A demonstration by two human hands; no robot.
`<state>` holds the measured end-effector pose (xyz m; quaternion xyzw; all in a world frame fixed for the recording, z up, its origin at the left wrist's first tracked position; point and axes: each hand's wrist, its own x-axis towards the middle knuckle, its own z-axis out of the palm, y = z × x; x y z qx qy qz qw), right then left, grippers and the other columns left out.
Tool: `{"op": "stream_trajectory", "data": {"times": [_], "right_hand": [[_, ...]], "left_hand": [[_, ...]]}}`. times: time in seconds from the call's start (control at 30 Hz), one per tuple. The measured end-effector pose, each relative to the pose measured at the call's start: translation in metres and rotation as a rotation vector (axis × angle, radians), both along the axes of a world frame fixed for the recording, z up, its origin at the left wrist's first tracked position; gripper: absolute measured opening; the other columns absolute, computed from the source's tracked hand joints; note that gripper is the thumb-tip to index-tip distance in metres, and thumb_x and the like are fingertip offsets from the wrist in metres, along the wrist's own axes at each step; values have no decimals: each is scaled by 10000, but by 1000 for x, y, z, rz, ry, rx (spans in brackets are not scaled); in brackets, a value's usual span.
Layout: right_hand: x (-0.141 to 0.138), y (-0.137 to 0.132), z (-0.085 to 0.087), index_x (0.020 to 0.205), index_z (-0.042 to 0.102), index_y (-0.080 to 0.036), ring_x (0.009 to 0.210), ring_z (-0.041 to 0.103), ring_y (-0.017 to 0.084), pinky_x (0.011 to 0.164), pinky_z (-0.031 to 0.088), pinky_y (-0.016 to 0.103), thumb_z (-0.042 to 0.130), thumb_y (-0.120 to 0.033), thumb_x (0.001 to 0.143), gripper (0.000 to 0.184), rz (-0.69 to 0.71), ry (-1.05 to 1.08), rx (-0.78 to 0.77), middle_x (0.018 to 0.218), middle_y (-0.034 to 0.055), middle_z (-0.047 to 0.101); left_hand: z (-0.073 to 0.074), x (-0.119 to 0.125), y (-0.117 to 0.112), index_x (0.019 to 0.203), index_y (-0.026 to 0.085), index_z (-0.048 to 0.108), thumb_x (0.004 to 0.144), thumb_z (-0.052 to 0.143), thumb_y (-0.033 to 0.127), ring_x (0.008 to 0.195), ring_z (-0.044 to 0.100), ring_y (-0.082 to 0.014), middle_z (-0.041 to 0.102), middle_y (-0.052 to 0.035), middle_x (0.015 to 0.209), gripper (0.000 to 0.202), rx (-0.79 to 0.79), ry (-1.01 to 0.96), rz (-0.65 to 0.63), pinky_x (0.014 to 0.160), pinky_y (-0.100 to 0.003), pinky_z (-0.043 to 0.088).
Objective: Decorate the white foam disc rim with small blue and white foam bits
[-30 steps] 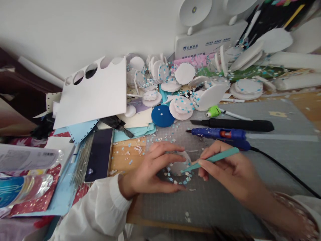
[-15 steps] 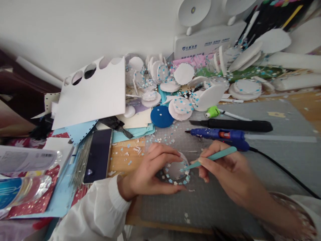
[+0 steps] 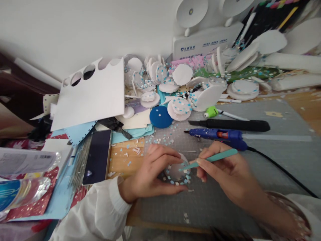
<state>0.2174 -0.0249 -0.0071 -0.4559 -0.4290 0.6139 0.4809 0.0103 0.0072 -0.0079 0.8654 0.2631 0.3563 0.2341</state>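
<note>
A small white disc [image 3: 175, 170], ringed with tiny blue and white flower-shaped pieces, lies on the grey cutting mat [image 3: 200, 211]. My left hand [image 3: 155, 170] grips it from the left, fingers over the far edge and thumb along the near edge. Pinched in my right hand [image 3: 223, 167] are teal tweezers [image 3: 215, 156], slanting down leftward. Their tips are over the inner part of the disc's right side; whether a piece sits between them is too small to tell. Part of the disc's left side is hidden by my left hand.
Beyond my hands lie a blue glue gun [image 3: 213, 134], a black utility knife [image 3: 233, 125] and a blue round lid [image 3: 161, 117]. White discs with flower pieces [image 3: 182, 106] crowd the back. A phone [image 3: 97, 157] and a plastic bottle [image 3: 27, 190] are at left.
The tweezer tips have shifted slightly left, from the disc's right rim toward its middle. My left hand keeps its grip, and the view has moved a little.
</note>
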Motion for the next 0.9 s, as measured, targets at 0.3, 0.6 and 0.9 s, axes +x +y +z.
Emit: {"op": "stream_trajectory", "data": {"times": [0.3,0.6,0.9], "right_hand": [[3,2,11,715,565,-224,537,616,110,500,526,205,708,-313,795,186,0,-97,25,604,-19,623],[5,-1,5,732,583,-243,535,617,122,502,530,227,718,-320,791,166,-20,-86,-9,612,-15,629],[10,-1,3,778,589,-250,550,617,133,491,537,263,717,-325,794,150,-90,-87,31,718,3,667]], "left_hand": [[1,1,1,1042,157,592,668,798,484,887,653,-222,693,-92,973,538,10,9,9,782,-347,465],[3,0,2,1054,169,594,657,803,485,890,659,-227,698,-96,973,549,4,4,-7,787,-354,467],[2,-2,2,1042,167,597,630,814,484,857,658,-220,698,-87,952,563,-3,-35,-45,783,-350,451]]}}
